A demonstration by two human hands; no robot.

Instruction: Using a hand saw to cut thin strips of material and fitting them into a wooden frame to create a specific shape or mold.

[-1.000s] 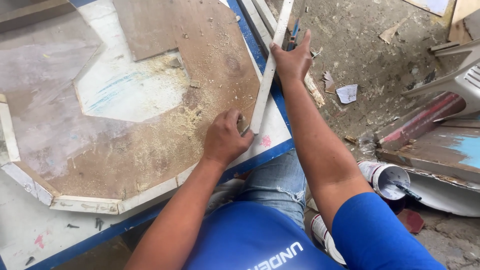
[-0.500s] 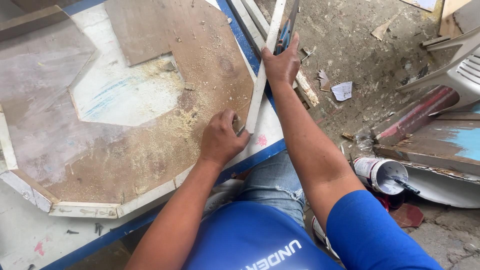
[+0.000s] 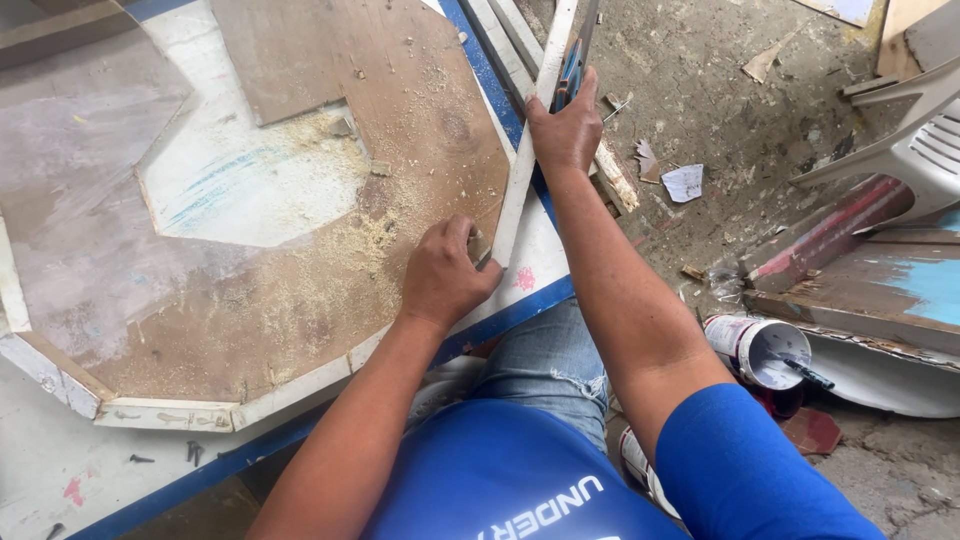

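Observation:
A many-sided brown board (image 3: 300, 230) dusted with sawdust lies on a white, blue-edged table (image 3: 520, 300). A long white wooden strip (image 3: 528, 150) runs along the board's right edge. My left hand (image 3: 445, 275) is closed on the strip's near end, pressing it against the board's corner. My right hand (image 3: 565, 125) grips the strip farther up, together with a blue-handled tool (image 3: 572, 70) whose blade is hidden.
White edging strips (image 3: 170, 412) frame the board's near sides. More white slats (image 3: 505, 40) lie beside the table. On the dirty floor to the right sit a paint can (image 3: 755, 345), scrap panels (image 3: 880, 280), paper bits (image 3: 685, 182) and a grey plastic chair (image 3: 915, 130).
My right hand has slid a little nearer along the strip. The strip now stands slightly steeper against the board's edge. My left hand stays at its near end.

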